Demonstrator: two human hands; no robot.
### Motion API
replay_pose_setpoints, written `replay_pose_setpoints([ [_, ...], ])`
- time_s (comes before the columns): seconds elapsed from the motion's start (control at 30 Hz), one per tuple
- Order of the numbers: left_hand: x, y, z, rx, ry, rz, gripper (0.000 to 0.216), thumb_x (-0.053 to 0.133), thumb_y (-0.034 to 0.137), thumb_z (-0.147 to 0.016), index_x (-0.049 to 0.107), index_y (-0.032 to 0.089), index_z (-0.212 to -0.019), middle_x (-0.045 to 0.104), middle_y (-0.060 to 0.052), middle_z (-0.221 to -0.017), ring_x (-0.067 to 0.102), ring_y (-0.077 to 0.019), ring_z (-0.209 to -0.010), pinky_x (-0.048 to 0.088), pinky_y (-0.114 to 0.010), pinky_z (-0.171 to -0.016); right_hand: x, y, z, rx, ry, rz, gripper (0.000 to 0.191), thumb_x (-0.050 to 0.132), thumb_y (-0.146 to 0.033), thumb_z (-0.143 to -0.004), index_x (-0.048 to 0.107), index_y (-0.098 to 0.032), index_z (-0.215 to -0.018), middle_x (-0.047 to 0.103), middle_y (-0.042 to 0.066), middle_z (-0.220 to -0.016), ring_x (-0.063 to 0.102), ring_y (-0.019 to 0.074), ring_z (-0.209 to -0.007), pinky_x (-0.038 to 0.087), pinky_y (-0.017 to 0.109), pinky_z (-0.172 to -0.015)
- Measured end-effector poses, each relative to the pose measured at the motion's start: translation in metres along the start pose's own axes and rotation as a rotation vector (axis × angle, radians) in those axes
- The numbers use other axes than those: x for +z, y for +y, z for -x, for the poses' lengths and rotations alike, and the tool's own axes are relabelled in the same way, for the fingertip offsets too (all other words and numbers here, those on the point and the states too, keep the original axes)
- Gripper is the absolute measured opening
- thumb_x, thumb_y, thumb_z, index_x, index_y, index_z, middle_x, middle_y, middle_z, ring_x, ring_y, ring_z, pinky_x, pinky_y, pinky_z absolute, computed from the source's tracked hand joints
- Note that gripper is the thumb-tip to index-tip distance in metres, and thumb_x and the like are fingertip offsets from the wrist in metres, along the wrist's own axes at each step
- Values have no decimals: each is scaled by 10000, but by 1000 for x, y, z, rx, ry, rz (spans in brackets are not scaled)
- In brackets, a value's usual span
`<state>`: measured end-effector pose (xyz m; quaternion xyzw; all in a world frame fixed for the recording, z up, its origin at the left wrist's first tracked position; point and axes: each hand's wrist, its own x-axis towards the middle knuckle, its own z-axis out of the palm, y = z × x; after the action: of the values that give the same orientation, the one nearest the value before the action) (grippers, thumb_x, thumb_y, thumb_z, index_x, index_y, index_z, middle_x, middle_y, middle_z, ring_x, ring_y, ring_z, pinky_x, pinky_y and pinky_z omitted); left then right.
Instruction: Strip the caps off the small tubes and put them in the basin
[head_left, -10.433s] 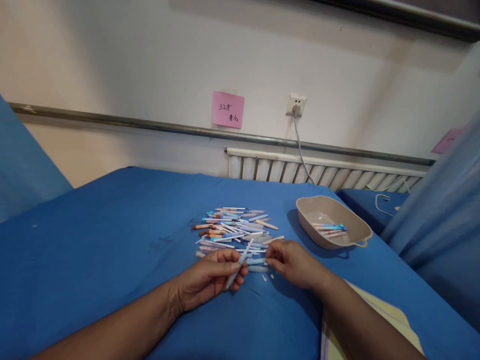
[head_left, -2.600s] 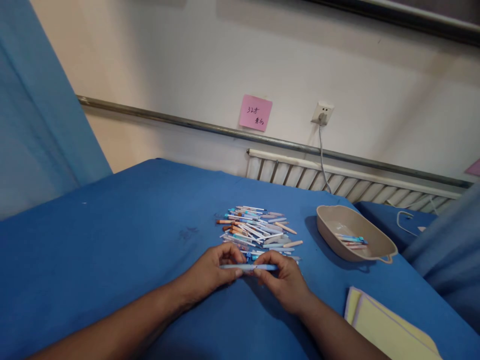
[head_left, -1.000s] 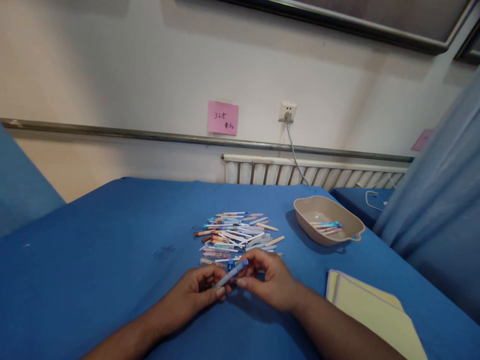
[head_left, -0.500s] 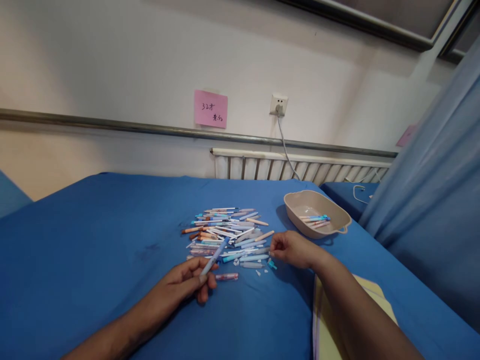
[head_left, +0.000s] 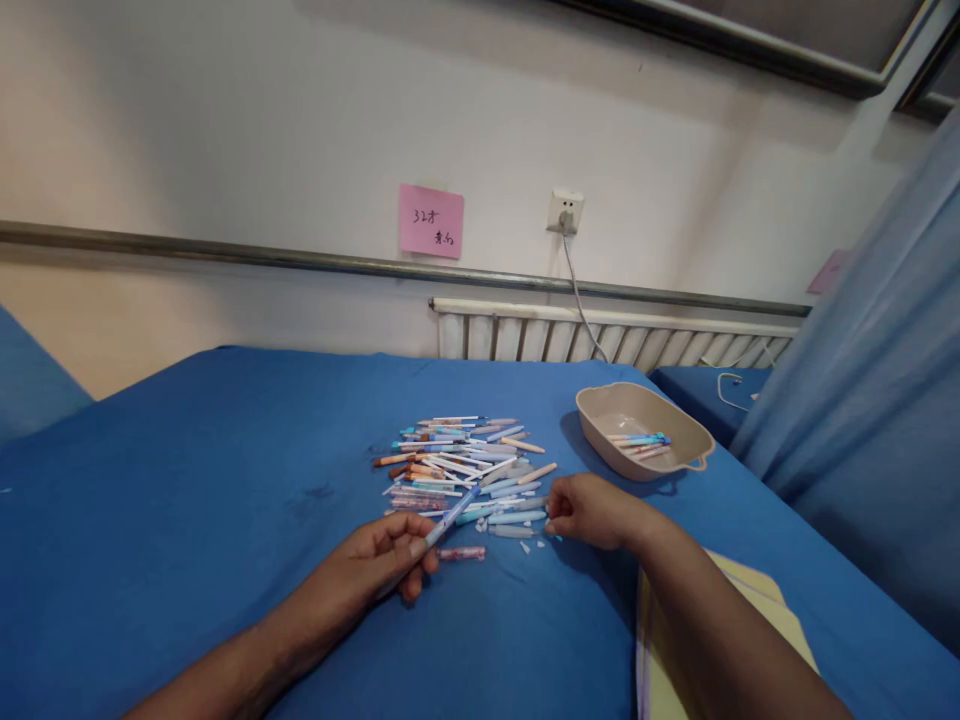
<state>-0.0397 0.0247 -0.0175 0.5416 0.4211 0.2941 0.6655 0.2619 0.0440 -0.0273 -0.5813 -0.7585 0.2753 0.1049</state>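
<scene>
My left hand (head_left: 379,563) is closed round a light blue pen (head_left: 452,516) that points up and right over the blue cloth. My right hand (head_left: 589,510) rests at the right edge of a pile of pens and pen parts (head_left: 461,465), its fingers pinched over small pieces lying there; what they hold is too small to make out. A pink pen part (head_left: 461,552) lies just right of my left hand. Small white and teal bits (head_left: 531,545) lie between my hands.
A beige tray (head_left: 686,458) with a few pens inside sits to the right of the pile. A yellow cloth (head_left: 757,610) lies under my right forearm. Behind the blue-covered table (head_left: 187,500) are a radiator, a wall socket with cable and a pink note. A blue curtain hangs at right.
My hands held the blue pen together a second ago; the right hand has let go and reached to the pile's right edge. The left hand keeps the pen.
</scene>
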Motion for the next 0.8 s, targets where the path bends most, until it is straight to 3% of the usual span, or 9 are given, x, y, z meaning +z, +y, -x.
replay_pose_setpoints([
  [0.43,-7,5,0,-10,-42,236,110,645,255,-758,623,151,-786,626,-23,-764,526,-112,-586,426,-236,-599,2,-6,1,-19,-19,93,128,586,-170,-684,652,-183,-793,667,9,-706,552,125,-598,319,201,-501],
  [0.8,-13,7,-2,-43,-17,417,130,581,133,-779,617,149,-903,590,-15,-753,526,-113,-604,444,-229,-575,2,0,-1,-16,7,77,122,550,-140,-705,634,-179,-784,665,6,-718,547,122,-611,325,196,-518],
])
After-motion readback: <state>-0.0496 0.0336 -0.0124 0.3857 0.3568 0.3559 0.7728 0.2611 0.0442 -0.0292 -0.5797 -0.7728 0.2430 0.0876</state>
